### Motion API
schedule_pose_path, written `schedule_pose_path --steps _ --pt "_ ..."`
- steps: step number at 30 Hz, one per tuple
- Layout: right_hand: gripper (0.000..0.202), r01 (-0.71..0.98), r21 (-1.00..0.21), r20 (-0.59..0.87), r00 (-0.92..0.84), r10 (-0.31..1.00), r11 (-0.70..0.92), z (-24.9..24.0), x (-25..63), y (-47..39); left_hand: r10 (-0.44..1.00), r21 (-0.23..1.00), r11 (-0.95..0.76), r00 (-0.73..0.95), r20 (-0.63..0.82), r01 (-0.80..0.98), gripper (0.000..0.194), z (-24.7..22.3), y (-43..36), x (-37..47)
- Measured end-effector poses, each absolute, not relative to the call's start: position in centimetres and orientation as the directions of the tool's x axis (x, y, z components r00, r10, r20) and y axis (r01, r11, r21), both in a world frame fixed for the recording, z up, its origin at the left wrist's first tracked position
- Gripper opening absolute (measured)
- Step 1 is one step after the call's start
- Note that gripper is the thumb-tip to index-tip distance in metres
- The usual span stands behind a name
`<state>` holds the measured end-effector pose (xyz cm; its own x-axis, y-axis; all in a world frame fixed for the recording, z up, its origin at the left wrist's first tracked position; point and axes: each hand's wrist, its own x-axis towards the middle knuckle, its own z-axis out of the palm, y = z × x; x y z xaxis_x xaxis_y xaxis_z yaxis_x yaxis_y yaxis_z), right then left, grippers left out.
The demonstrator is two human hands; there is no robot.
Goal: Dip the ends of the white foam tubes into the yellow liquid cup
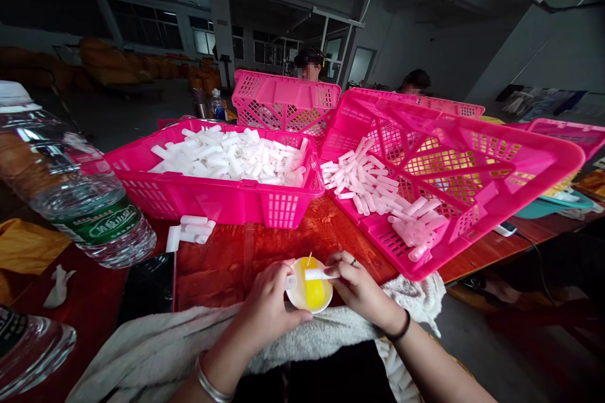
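Observation:
My left hand point(268, 302) pinches a short translucent white plastic tube point(290, 283) at the left rim of a small white dish point(299, 298). Another white tube point(314, 274) lies across the top of the dish, its right end between the fingers of my right hand point(352, 280). In the dish is something bright yellow point(316, 295), with a thin pale stick point(309, 259) poking up at its back edge. Whether the yellow is liquid or solid I cannot tell.
A pink basket point(227, 203) heaped with white tubes point(227, 157) stands behind. Right of it, a tipped pink basket point(472, 227) holds more tubes. Loose tubes point(193, 228), a large water bottle point(99, 214), a dark flat device point(147, 286) and a towel point(198, 340) surround the work spot.

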<state>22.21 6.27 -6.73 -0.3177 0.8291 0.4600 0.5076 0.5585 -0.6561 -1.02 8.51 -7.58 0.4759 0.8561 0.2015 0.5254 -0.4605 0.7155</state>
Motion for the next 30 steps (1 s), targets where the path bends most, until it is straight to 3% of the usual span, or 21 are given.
schedule_pose_path --steps 4,6,10,12,15,17,21,23,27,30 --pt "0.024 0.428 -0.841 0.248 -0.241 0.938 0.332 -6.7 22.2 6.2 0.854 0.711 -0.467 0.476 0.209 0.525 0.078 -7.8 8.6 -1.0" --pt "0.019 0.465 -0.807 0.280 -0.243 0.929 0.365 -6.6 22.2 6.1 0.850 0.702 -0.482 0.474 0.230 0.524 0.078 -8.2 8.7 -1.0" --pt "0.015 0.534 -0.613 0.488 -0.322 0.811 0.582 -6.5 22.2 5.9 0.838 0.689 -0.510 0.477 0.264 0.515 0.080 -8.7 8.7 -1.1" --pt "0.013 0.524 -0.636 0.476 -0.311 0.822 0.567 -6.5 22.2 5.8 0.839 0.689 -0.510 0.476 0.265 0.515 0.080 -8.7 8.7 -1.1" --pt "0.023 0.478 -0.777 0.326 -0.249 0.912 0.409 -6.4 22.2 5.7 0.840 0.686 -0.508 0.474 0.262 0.520 0.080 -8.5 8.7 -1.1" --pt "0.021 0.482 -0.795 0.285 -0.240 0.928 0.369 -6.3 22.2 5.6 0.840 0.685 -0.509 0.472 0.266 0.520 0.079 -8.3 8.6 -1.0" --pt "0.017 0.574 -0.590 0.474 -0.323 0.819 0.568 -6.1 22.2 5.6 0.843 0.692 -0.505 0.466 0.268 0.516 0.078 -8.0 8.6 -1.0" --pt "0.018 0.578 -0.558 0.505 -0.334 0.796 0.596 -6.0 22.1 5.6 0.845 0.693 -0.502 0.464 0.266 0.517 0.077 -7.8 8.6 -1.0" --pt "0.023 0.515 -0.749 0.338 -0.243 0.909 0.416 -5.8 22.0 5.5 0.850 0.697 -0.487 0.468 0.241 0.525 0.076 -7.4 8.5 -1.0" --pt "0.020 0.530 -0.758 0.285 -0.257 0.923 0.381 -6.0 22.2 5.5 0.853 0.698 -0.481 0.467 0.233 0.530 0.076 -7.5 8.5 -0.9"
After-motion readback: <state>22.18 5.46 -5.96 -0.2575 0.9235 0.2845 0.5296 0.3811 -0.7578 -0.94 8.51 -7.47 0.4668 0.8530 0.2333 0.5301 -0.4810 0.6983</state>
